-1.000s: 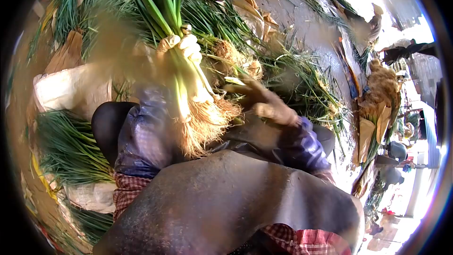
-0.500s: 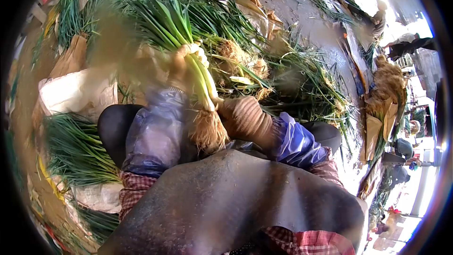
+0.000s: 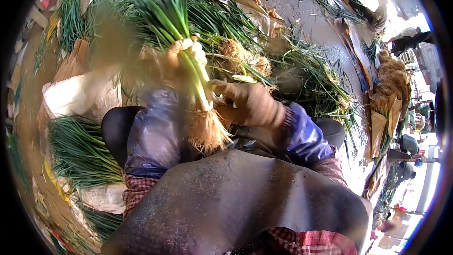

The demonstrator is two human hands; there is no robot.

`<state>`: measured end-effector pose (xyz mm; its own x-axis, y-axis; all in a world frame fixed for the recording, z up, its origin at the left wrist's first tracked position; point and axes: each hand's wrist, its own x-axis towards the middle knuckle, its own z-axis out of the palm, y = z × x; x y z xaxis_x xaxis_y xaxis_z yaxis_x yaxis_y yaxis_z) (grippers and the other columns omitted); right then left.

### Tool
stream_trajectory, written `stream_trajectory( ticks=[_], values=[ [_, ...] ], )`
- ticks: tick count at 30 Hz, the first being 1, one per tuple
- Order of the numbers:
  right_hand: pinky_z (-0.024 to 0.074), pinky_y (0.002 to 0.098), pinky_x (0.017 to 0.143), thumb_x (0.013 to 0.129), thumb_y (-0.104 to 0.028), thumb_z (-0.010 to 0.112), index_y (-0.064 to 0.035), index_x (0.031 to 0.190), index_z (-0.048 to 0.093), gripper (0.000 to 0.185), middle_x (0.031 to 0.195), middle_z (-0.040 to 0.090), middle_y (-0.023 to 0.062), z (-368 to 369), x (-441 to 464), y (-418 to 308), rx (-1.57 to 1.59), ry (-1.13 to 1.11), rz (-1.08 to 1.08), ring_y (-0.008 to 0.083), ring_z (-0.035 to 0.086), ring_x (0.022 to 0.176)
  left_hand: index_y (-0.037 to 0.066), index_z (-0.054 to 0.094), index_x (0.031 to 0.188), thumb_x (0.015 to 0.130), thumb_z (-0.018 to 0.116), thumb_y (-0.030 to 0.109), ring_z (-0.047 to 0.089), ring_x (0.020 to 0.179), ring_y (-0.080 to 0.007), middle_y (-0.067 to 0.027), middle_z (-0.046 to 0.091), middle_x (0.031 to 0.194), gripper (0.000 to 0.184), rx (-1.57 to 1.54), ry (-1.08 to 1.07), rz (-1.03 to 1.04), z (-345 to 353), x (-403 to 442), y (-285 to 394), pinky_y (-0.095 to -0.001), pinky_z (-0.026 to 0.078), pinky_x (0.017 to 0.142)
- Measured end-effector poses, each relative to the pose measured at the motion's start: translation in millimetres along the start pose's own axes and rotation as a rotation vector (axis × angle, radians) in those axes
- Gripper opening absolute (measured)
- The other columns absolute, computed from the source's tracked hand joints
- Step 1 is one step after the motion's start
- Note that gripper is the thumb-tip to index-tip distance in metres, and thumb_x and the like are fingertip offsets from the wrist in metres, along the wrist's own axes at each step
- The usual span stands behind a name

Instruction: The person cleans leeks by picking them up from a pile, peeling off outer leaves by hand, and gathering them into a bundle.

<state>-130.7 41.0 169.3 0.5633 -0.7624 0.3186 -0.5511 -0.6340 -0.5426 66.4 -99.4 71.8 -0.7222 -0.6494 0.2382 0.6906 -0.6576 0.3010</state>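
My left hand (image 3: pixel 175 61), gloved and partly blurred by a smudge, is wrapped round a few green onions (image 3: pixel 202 82). Their leaves point up and away, and their pale stems slant down to a tuft of brown roots (image 3: pixel 207 131) above my lap. Beside the lower stems is my right hand (image 3: pixel 257 106) in a brown knitted glove. Its fingers are bent but apart, with a gap between fingers and thumb; the fingertips are close to the stems, and I cannot tell whether they touch.
A heap of green onions (image 3: pixel 212 12) lies ahead, with a rooty clump (image 3: pixel 236 52) near me. Loose leaves (image 3: pixel 311 82) are at the right. Another bundle (image 3: pixel 80 148) lies left, near a pale sack (image 3: pixel 78 97). A dark apron (image 3: pixel 236 198) covers my lap.
My right hand has come up a little along the stems, and its fingers have loosened from a closed fist against them. The left hand keeps its hold on the green onions.
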Motion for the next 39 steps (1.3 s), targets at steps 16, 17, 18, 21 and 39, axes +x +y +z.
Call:
stream_trajectory(
  ticks=[16, 17, 18, 21, 39],
  values=[
    [0.0484, 0.0391, 0.089, 0.081, -0.027, 0.066, -0.0085, 0.11, 0.061, 0.034, 0.111, 0.061, 0.0151, -4.8, -19.5, 2.4, -0.084, -0.151, -0.026, 0.0296, 0.059, 0.102, 0.0, 0.055, 0.096, 0.074, 0.063, 0.019, 0.055, 0.055, -0.0176, -0.0049, 0.057, 0.068, 0.03, 0.545, 0.944, 0.106, -117.4, -4.2, -20.7, -0.0311, 0.051, 0.052],
    [0.051, 0.0361, 0.084, 0.081, -0.026, 0.065, -0.0069, 0.1, 0.066, 0.027, 0.103, 0.064, 0.0131, -4.8, -19.4, -0.8, -0.057, -0.348, 0.141, 0.0283, 0.062, 0.095, 0.001, 0.056, 0.093, 0.072, 0.064, 0.019, 0.055, 0.055, -0.0183, -0.0055, 0.056, 0.067, 0.029, 0.492, 0.877, 0.212, -51.7, -3.8, -25.5, -0.0317, 0.05, 0.053],
    [0.0535, 0.0319, 0.077, 0.079, -0.019, 0.068, -0.0053, 0.08, 0.067, 0.014, 0.088, 0.066, 0.0095, 15.9, -35.8, 40.3, -0.123, -0.254, 0.144, 0.0245, 0.064, 0.082, 0.002, 0.057, 0.09, 0.071, 0.066, 0.02, 0.055, 0.056, -0.0191, -0.0061, 0.056, 0.067, 0.027, 0.434, 0.801, 0.311, 20.3, -2.9, -30.3, -0.0324, 0.049, 0.054],
    [0.0428, 0.0355, 0.098, 0.066, -0.027, 0.083, -0.0091, 0.132, 0.047, 0.078, 0.132, 0.049, 0.0168, 3.3, -51.3, 54.9, 0.461, 0.315, 0.178, 0.0276, 0.048, 0.122, 0.003, 0.058, 0.085, 0.071, 0.066, 0.019, 0.056, 0.057, -0.0188, -0.0065, 0.057, 0.065, 0.023, 0.474, 0.929, 0.355, 35.7, 2.6, -32.1, -0.0322, 0.05, 0.055],
    [0.0515, 0.0287, 0.074, 0.072, -0.005, 0.07, -0.0037, 0.122, 0.049, 0.054, 0.103, 0.059, 0.0057, 36.9, -27.5, 22.7, 1.57, 0.182, 0.792, 0.0159, 0.058, 0.087, 0.002, 0.057, 0.1, 0.077, 0.068, 0.021, 0.061, 0.078, -0.022, -0.0109, 0.061, 0.088, 0.032, 0.202, 0.784, 0.521, 34.0, 7.6, -50.4, -0.0363, 0.055, 0.071]
  ],
)
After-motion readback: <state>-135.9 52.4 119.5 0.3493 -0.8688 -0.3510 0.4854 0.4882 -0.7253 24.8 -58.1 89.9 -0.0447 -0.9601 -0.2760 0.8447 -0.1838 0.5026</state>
